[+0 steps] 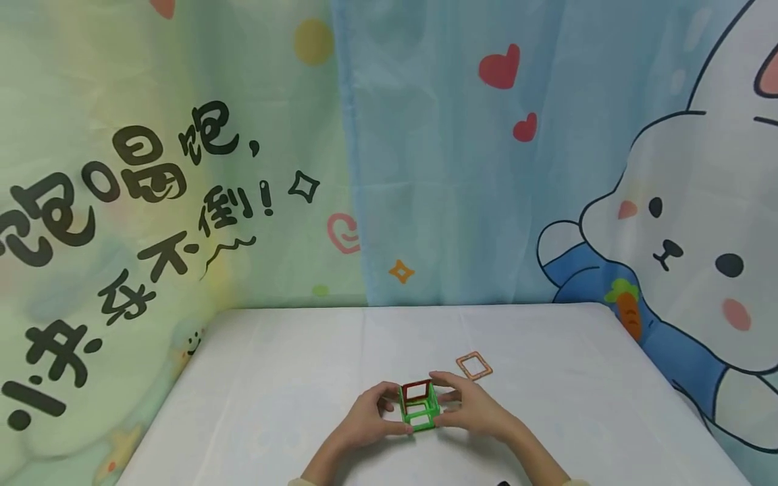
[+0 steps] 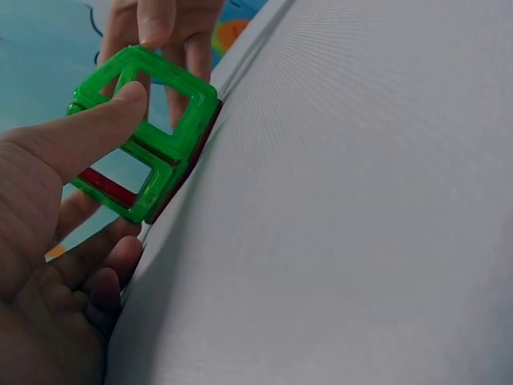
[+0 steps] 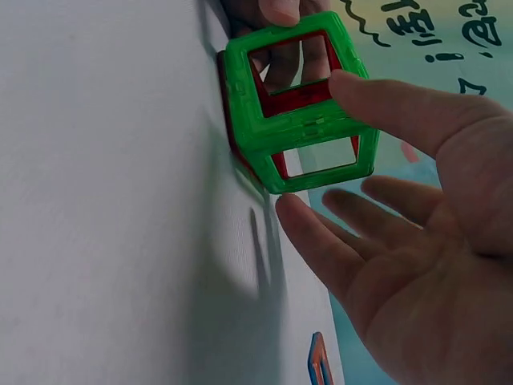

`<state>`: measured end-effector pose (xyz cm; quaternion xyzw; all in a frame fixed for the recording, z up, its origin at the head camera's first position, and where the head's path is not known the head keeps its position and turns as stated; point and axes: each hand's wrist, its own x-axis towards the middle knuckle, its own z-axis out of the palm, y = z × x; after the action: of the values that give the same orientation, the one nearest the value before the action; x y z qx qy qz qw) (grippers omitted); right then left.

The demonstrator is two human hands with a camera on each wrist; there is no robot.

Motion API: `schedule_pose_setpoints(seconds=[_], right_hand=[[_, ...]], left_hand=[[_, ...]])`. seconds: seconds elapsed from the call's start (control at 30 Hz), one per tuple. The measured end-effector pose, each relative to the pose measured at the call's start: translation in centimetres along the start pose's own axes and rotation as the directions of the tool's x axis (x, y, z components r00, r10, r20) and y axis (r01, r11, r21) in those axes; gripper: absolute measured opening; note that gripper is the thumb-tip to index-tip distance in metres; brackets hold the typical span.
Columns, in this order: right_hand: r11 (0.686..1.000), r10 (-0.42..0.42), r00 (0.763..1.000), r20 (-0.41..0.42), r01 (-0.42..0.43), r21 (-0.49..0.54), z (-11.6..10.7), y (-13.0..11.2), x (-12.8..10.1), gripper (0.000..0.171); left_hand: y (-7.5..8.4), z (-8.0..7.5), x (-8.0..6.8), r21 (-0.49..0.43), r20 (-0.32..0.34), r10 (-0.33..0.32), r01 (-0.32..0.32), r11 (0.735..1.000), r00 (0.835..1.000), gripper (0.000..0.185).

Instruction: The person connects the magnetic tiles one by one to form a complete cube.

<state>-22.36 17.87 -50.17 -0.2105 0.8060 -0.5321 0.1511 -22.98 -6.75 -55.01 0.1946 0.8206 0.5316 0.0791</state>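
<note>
both hands meet at a small open box of green and red square frames [image 1: 419, 405] standing on the white counter [image 1: 273, 405], near its front edge and about midway across. the left hand [image 1: 367, 422] has its grip on the box's left side: the thumb [image 2: 96, 124] presses a green frame, while the other fingers curl beneath, though the wrist view hides just where they touch. the right hand [image 1: 471, 408] has its grip on the right side, thumb [image 3: 393, 100] on the green edge and the remaining fingers [image 3: 321, 237] spread loosely alongside. an orange square frame [image 1: 474, 365] lies flat on the counter, just behind the right hand and apart from the box.
</note>
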Motion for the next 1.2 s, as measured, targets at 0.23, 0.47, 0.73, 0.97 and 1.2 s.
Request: schedule_pose_setpoints(seconds=[0.23, 0.47, 0.73, 0.97, 1.2], right_hand=[[0.998, -0.036, 0.999, 0.036, 0.034, 0.044, 0.3, -0.1, 0.4, 0.075], [0.998, -0.018, 0.999, 0.030, 0.017, 0.055, 0.6, -0.2, 0.4, 0.076], [0.999, -0.010, 1.000, 0.029, 0.009, 0.045, 0.2, 0.0, 0.5, 0.079], [0.995, -0.014, 0.998, 0.055, 0.008, 0.104, 0.1, 0.4, 0.5, 0.076], [0.987, -0.020, 0.996, 0.081, 0.007, 0.162, 0.3, 0.5, 0.4, 0.072]], left_hand=[[0.2, 0.0, -0.1, -0.003, -0.005, -0.001, 0.001, 1.000, 1.000, 0.055], [0.2, -0.1, -0.1, 0.019, -0.002, -0.008, 0.008, 1.000, 1.000, 0.056], [0.2, -0.9, 1.0, -0.026, 0.057, -0.010, 0.012, 1.000, 0.998, 0.043], [1.7, -0.6, 2.8, -0.050, -0.043, 0.027, -0.030, 0.998, 0.999, 0.026], [2.3, -0.6, 3.0, -0.008, -0.025, 0.005, -0.005, 1.000, 1.000, 0.015]])
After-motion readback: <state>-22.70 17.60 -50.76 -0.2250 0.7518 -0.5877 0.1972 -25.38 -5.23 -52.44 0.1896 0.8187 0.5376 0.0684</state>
